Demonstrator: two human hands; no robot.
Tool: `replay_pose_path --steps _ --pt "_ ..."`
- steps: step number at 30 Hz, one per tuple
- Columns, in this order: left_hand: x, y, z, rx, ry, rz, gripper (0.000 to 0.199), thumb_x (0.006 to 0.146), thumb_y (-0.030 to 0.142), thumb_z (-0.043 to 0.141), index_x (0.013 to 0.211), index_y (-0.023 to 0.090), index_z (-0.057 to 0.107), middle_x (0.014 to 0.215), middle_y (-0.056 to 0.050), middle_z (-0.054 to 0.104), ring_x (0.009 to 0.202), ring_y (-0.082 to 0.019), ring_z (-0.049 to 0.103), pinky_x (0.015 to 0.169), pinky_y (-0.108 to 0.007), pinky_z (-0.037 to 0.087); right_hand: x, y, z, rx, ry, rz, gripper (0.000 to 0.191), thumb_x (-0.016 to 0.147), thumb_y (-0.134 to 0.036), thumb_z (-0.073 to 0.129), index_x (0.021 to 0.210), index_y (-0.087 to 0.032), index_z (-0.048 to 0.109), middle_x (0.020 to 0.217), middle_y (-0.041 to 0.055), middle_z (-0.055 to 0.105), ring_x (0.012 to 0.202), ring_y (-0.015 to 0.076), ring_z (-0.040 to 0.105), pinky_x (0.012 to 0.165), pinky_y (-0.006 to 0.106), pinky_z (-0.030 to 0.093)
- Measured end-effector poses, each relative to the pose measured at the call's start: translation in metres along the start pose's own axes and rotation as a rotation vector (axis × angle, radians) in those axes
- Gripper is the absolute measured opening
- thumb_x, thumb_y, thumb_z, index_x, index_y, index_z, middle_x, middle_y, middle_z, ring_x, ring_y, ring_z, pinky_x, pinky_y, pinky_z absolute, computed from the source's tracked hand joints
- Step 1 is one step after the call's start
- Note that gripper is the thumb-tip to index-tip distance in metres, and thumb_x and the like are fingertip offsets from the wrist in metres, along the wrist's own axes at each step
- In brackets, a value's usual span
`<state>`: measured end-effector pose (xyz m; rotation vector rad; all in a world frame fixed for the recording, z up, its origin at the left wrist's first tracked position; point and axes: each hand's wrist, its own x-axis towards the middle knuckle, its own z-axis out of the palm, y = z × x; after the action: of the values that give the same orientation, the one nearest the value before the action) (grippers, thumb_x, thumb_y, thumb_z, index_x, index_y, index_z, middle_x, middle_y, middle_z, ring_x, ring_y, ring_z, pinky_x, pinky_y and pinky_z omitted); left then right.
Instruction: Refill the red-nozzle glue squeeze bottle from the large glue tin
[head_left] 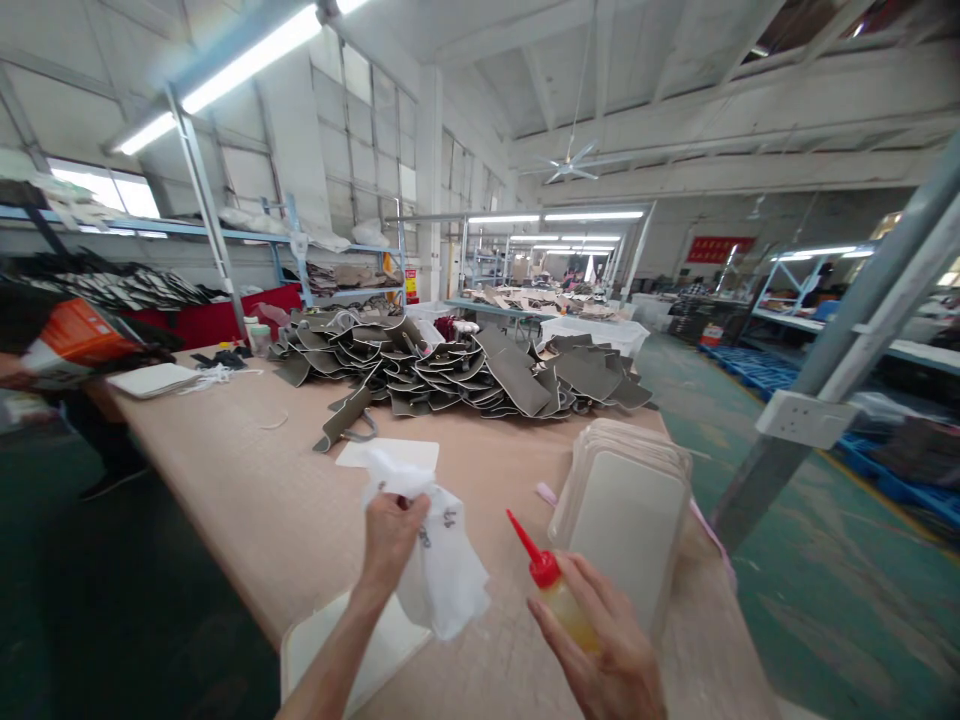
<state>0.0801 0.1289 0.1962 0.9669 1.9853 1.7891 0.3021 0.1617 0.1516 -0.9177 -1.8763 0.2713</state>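
My left hand pinches a thin white plastic bag with some dark print on it; the bag hangs down over the table. In my right hand is a squeeze bottle with yellowish liquid, a red cap and a long red nozzle pointing up and left. Beneath my left forearm lies a pale rounded panel at the table's near edge. Behind the bag, a flat white sheet rests on the table. Right of the bottle stands a stack of pale rounded panels.
A large heap of dark grey-brown pieces covers the table's far part. One such piece with a handle lies in front. At left, a person stands near an orange-and-white package. A metal post with a socket rises at right.
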Motion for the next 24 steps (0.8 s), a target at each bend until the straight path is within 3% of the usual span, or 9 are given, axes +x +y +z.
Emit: replay_pose_path --steps 1,3,5,7,11,14,18,21,24 --pt "0.006 0.003 -0.008 -0.047 0.009 -0.020 0.019 0.059 0.032 0.058 0.060 0.013 0.058 0.052 0.000 0.053 0.049 -0.013 0.047 0.047 -0.022 0.036 0.004 0.000 -0.008 0.086 -0.049 0.103 0.040 0.075 -0.047 0.064 0.106 -0.023 0.065 0.112 0.0054 0.064 0.104 0.0233 0.059 0.092 0.035 0.046" --pt "0.008 0.012 -0.018 -0.114 -0.090 -0.013 0.021 0.060 0.033 0.060 0.062 0.013 0.059 0.050 0.002 0.052 0.048 -0.012 0.046 0.047 -0.021 0.036 0.011 -0.005 -0.022 0.313 -0.214 0.319 0.042 0.070 -0.048 0.068 0.104 -0.025 0.067 0.109 0.0027 0.066 0.102 0.0215 0.061 0.089 0.029 0.048" --pt "0.001 0.021 -0.019 -0.165 -0.269 -0.007 0.023 0.061 0.035 0.064 0.061 0.012 0.060 0.051 0.001 0.052 0.048 -0.011 0.045 0.046 -0.021 0.036 0.016 -0.015 -0.030 0.563 -0.295 0.483 0.041 0.067 -0.049 0.070 0.102 -0.027 0.068 0.106 0.0009 0.066 0.100 0.0205 0.061 0.086 0.025 0.049" --pt "-0.012 0.029 -0.016 -0.230 -0.469 -0.007 0.028 0.062 0.038 0.067 0.062 0.011 0.061 0.054 0.000 0.054 0.052 -0.012 0.047 0.049 -0.021 0.038 0.019 -0.026 -0.031 0.733 -0.304 0.553 0.039 0.065 -0.047 0.072 0.099 -0.028 0.069 0.104 -0.0004 0.067 0.099 0.0197 0.062 0.086 0.023 0.048" --pt "-0.028 0.035 -0.007 -0.378 -0.762 0.068 0.039 0.068 0.048 0.065 0.074 0.009 0.065 0.063 -0.004 0.056 0.066 -0.016 0.053 0.059 -0.024 0.043 0.021 -0.034 -0.031 0.697 -0.373 0.475 0.040 0.066 -0.045 0.072 0.101 -0.027 0.069 0.107 0.0009 0.066 0.102 0.0199 0.060 0.087 0.022 0.046" --pt "-0.028 0.038 -0.007 -0.366 -0.790 0.168 0.044 0.071 0.052 0.064 0.081 0.009 0.065 0.069 -0.006 0.057 0.071 -0.018 0.052 0.064 -0.025 0.043 0.024 -0.030 -0.032 0.534 -0.441 0.301 0.040 0.069 -0.043 0.070 0.104 -0.025 0.067 0.109 0.0029 0.066 0.103 0.0204 0.060 0.087 0.022 0.047" --pt "-0.025 0.043 -0.012 -0.298 -0.768 0.245 0.041 0.070 0.050 0.066 0.076 0.009 0.064 0.070 -0.005 0.056 0.069 -0.016 0.051 0.064 -0.025 0.043 0.028 -0.029 -0.034 0.398 -0.438 0.147 0.038 0.070 -0.040 0.069 0.105 -0.025 0.067 0.110 0.0045 0.065 0.102 0.0211 0.061 0.086 0.022 0.047" --pt "-0.022 0.043 -0.020 -0.390 -0.852 0.218 0.038 0.067 0.046 0.069 0.076 0.009 0.065 0.070 -0.006 0.058 0.068 -0.016 0.051 0.061 -0.023 0.043 0.028 -0.032 -0.034 0.452 -0.474 0.134 0.036 0.070 -0.040 0.070 0.104 -0.026 0.068 0.109 0.0049 0.065 0.101 0.0222 0.061 0.085 0.023 0.048" --pt "-0.017 0.037 -0.029 -0.461 -0.977 0.136 0.035 0.062 0.039 0.074 0.078 0.009 0.066 0.068 -0.006 0.061 0.069 -0.019 0.055 0.058 -0.023 0.044 0.027 -0.033 -0.037 0.588 -0.512 0.211 0.038 0.070 -0.042 0.069 0.104 -0.025 0.068 0.109 0.0047 0.065 0.101 0.0234 0.061 0.084 0.024 0.049"
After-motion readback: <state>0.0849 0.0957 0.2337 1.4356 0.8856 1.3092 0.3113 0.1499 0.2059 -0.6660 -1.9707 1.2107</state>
